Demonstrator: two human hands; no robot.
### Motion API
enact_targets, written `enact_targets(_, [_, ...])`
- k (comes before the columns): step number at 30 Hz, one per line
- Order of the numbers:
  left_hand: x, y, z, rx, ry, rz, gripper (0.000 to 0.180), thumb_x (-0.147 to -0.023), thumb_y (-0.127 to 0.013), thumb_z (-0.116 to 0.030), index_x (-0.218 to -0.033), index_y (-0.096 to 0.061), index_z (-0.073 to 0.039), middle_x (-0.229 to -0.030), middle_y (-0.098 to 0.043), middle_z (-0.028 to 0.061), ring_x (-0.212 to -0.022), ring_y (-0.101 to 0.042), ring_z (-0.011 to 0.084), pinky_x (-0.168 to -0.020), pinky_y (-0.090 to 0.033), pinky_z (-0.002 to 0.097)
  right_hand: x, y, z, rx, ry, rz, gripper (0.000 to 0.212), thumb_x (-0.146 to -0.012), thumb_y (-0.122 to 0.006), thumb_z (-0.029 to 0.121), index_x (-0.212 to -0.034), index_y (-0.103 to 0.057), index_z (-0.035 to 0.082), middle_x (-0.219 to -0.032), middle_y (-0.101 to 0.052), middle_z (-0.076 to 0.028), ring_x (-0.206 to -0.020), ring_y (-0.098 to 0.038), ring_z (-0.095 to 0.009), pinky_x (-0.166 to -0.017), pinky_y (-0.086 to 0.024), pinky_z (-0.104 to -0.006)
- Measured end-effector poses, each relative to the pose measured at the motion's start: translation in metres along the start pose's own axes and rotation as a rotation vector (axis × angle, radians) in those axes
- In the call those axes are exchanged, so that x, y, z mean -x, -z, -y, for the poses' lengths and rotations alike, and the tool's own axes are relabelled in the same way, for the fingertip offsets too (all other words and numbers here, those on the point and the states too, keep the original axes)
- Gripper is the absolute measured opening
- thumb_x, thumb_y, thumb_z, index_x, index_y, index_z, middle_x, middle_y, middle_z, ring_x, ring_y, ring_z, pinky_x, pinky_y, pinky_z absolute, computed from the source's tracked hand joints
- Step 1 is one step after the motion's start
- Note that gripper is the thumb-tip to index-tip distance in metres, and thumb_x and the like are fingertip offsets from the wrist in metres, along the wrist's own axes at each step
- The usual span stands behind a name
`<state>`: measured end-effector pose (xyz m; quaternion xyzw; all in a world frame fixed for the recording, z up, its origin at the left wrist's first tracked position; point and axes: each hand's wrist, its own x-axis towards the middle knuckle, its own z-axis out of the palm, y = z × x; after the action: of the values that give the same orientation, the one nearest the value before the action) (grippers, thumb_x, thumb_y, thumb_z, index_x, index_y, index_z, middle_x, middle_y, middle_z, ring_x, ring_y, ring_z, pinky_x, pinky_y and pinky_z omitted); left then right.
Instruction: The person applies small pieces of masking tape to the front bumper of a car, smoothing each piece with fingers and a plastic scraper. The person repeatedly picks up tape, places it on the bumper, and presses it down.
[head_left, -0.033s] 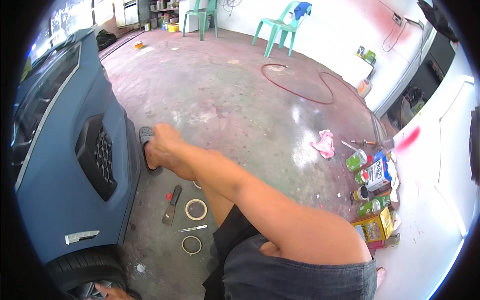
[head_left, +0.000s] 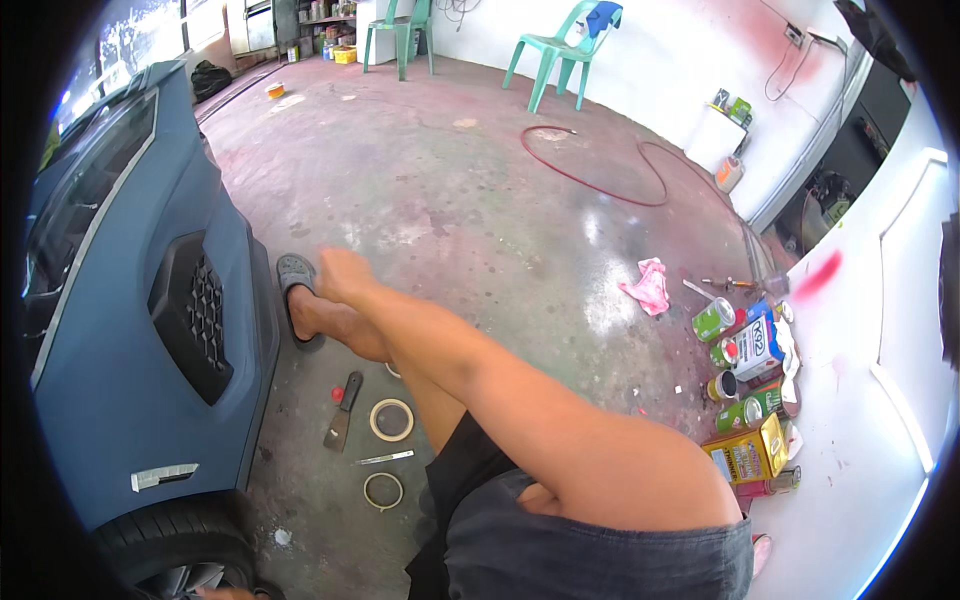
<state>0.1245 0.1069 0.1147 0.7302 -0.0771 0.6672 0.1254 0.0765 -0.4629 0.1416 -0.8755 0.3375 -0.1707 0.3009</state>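
My right arm reaches across the view to my right hand (head_left: 345, 275), which is blurred and looks curled into a fist. It hovers above my foot in a grey clog (head_left: 296, 270), beside the blue-grey car bumper (head_left: 225, 260). Whatever the curled fingers hold, if anything, is hidden. Only a sliver of my left hand (head_left: 222, 594) shows at the lower edge, against the car wheel (head_left: 180, 545); its fingers cannot be made out. On the floor between lie a scraper (head_left: 344, 412), a roll of masking tape (head_left: 392, 420), a second roll (head_left: 383, 490) and a thin blade-like strip (head_left: 385, 458).
Several cans and bottles, among them a yellow tin (head_left: 745, 455), line the white wall at right. A pink-stained cloth (head_left: 650, 287) and a red hose (head_left: 600, 190) lie on the floor. Green plastic chairs (head_left: 553, 50) stand at the back.
My right hand has shifted slightly right, away from the bumper. My left hand has dropped lower, mostly out of view at the wheel.
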Motion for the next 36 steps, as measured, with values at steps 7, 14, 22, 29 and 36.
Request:
enact_targets(7, [0.039, 0.047, -0.054, 0.097, 0.295, 0.328, 0.073, -0.096, -0.07, -0.049, -0.146, -0.048, 0.0, -0.146, -0.05, 0.0224, -0.135, -0.048, 0.038, -0.111, -0.04, 0.0514, -0.018, -0.002, -0.088, 0.441, -0.198, 0.273, 0.071, -0.082, -0.075, 0.039, -0.141, -0.055, 0.004, -0.122, -0.068, -0.016, -0.108, -0.063, -0.025, -0.101, -0.047, -0.0404])
enact_targets(14, [0.073, 0.023, -0.16, 0.335, 0.163, 0.782, 0.066, -0.096, -0.07, -0.045, -0.141, -0.05, -0.002, -0.141, -0.053, 0.0209, -0.13, -0.051, 0.0373, -0.107, -0.042, 0.0511, -0.003, 0.017, -0.061, 0.329, -0.244, 0.394, 0.078, -0.079, -0.076, 0.043, -0.142, -0.053, 0.003, -0.128, -0.064, -0.016, -0.111, -0.06, -0.025, -0.103, -0.045, -0.0398])
enact_targets(22, [0.096, -0.001, -0.166, 0.245, 0.119, 0.967, 0.057, -0.095, -0.07, -0.041, -0.135, -0.053, -0.004, -0.135, -0.055, 0.0193, -0.125, -0.054, 0.0364, -0.103, -0.043, 0.0507, 0.032, 0.063, -0.031, 0.026, -0.487, 0.508, 0.087, -0.076, -0.077, 0.047, -0.144, -0.049, 0.001, -0.134, -0.059, -0.016, -0.116, -0.056, -0.025, -0.106, -0.041, -0.039])
enact_targets(29, [0.098, -0.011, -0.154, 0.191, 0.101, 1.002, 0.05, -0.094, -0.069, -0.038, -0.13, -0.056, -0.005, -0.129, -0.058, 0.0179, -0.12, -0.056, 0.0356, -0.099, -0.045, 0.0503, 0.065, 0.11, 0.007, -0.343, -0.83, 0.583, 0.094, -0.073, -0.078, 0.051, -0.145, -0.047, 0.0, -0.139, -0.054, -0.016, -0.12, -0.053, -0.025, -0.109, -0.039, -0.0384])
enact_targets(36, [0.101, -0.022, -0.148, 0.16, 0.088, 1.05, 0.043, -0.094, -0.069, -0.035, -0.125, -0.059, -0.007, -0.124, -0.06, 0.0165, -0.115, -0.059, 0.0348, -0.095, -0.046, 0.05, 0.089, 0.141, 0.035, -0.615, -1.106, 0.597, 0.101, -0.07, -0.079, 0.055, -0.146, -0.044, -0.002, -0.145, -0.05, -0.016, -0.123, -0.049, -0.024, -0.111, -0.036, -0.0377])
